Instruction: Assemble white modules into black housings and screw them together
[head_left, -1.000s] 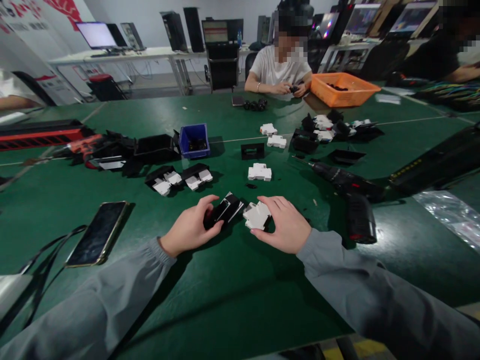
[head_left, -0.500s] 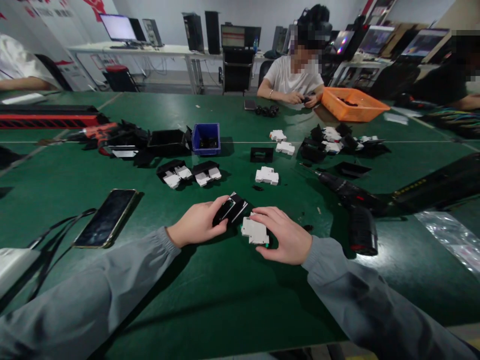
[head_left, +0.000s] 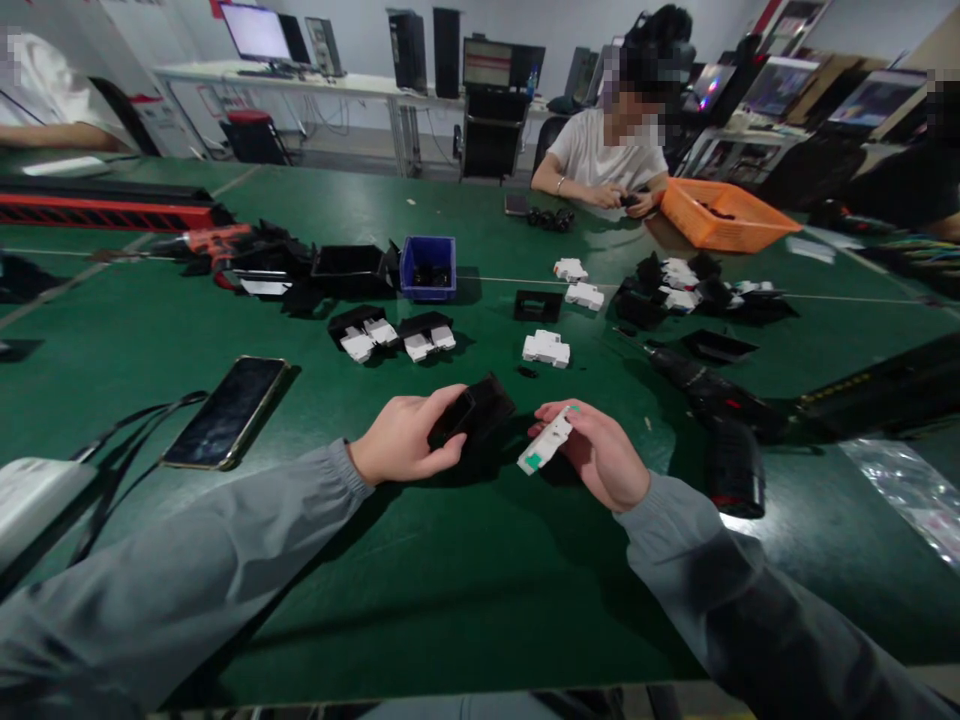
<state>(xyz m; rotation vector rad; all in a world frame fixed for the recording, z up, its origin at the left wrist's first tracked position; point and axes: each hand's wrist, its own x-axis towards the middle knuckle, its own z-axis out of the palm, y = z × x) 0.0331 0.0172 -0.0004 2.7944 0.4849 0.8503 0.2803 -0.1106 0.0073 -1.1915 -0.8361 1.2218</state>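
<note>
Even, fairly dim overhead light falls on the green table (head_left: 465, 600), with soft dark shadows pooling just under the left hand (head_left: 405, 440) and right hand (head_left: 604, 455) and beside the black drill (head_left: 731, 460) at three o'clock. A pale glare sits on the drill's base and on the clear plastic bag (head_left: 904, 485) at four o'clock, while the monitors (head_left: 259, 30) at eleven o'clock glow overbright. The wide lens bows the table edges and stretches both grey sleeves (head_left: 172, 590) toward the lower corners, and the far room looks soft and slightly smeared.
</note>
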